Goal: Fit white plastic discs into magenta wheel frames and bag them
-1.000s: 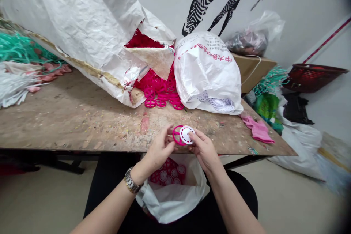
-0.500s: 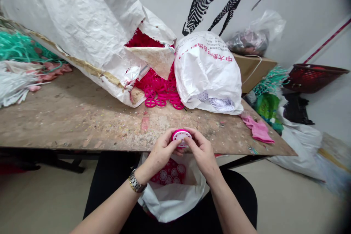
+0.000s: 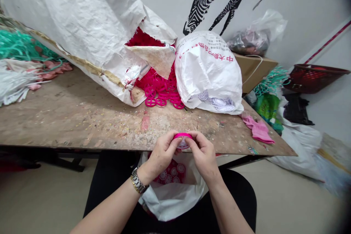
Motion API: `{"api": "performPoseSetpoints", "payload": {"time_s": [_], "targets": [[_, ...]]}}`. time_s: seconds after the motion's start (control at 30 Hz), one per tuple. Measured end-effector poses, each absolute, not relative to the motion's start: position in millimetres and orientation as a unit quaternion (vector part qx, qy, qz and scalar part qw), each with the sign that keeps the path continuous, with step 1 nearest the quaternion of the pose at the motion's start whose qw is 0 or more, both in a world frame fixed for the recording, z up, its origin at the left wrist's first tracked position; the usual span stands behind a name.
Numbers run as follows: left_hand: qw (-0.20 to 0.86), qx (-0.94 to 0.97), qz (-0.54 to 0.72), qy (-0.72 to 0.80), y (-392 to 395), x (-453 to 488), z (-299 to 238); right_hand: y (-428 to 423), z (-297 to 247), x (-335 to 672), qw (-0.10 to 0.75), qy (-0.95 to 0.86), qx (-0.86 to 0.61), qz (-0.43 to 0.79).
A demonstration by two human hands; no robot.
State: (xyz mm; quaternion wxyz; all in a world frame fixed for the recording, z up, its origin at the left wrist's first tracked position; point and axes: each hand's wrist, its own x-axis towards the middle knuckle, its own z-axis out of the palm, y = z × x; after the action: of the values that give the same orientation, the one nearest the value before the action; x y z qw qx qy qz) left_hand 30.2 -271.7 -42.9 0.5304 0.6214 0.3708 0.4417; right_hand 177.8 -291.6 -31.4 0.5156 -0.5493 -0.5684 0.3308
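Note:
Between my two hands, just above the table's front edge, is a small pink and white plastic wheel (image 3: 182, 136). My left hand (image 3: 163, 150) grips its left side, and my right hand (image 3: 202, 150) grips the right, both thumbs pressed on the white face. Below them, in my lap, an open white sack (image 3: 175, 201) holds many pink and white wheels (image 3: 173, 172). Farther back on the table lie loose pink wheel rings (image 3: 161, 97), spilling from a torn large white sack (image 3: 82, 25). Beside them a white bag (image 3: 210, 69) shows white discs (image 3: 219, 103) at its mouth.
The worn wooden table (image 3: 109, 124) carries a pink cloth (image 3: 257, 129) at its right end. Green strands (image 3: 24, 49) and white strands (image 3: 13, 82) lie at the left. A cardboard box (image 3: 253, 69) stands behind the white bag. A red basket (image 3: 315, 78) is at far right.
My hands have tilted the wheel, so its pink rim now shows along the top and less of the white face is visible. Both hands keep hold of it.

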Motion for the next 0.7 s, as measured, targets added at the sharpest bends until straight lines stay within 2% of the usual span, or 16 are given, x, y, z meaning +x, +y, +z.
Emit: {"api": "performPoseSetpoints", "payload": {"time_s": [0.13,0.4,0.6,0.7], "targets": [[0.463,0.65,0.451,0.398,-272,31,-43,-291,-37,176,0.52,-0.566,-0.559,0.313],[0.541,0.642,0.37,0.398,-265,26,-47,-284,-39,185,0.486,-0.552,-0.545,0.402],[0.605,0.552,0.418,0.392,-263,26,-51,-285,-40,180,0.506,-0.533,-0.507,0.45],[0.597,0.59,0.391,0.378,-263,23,-48,-285,-42,180,0.501,-0.533,-0.521,0.439]]}}
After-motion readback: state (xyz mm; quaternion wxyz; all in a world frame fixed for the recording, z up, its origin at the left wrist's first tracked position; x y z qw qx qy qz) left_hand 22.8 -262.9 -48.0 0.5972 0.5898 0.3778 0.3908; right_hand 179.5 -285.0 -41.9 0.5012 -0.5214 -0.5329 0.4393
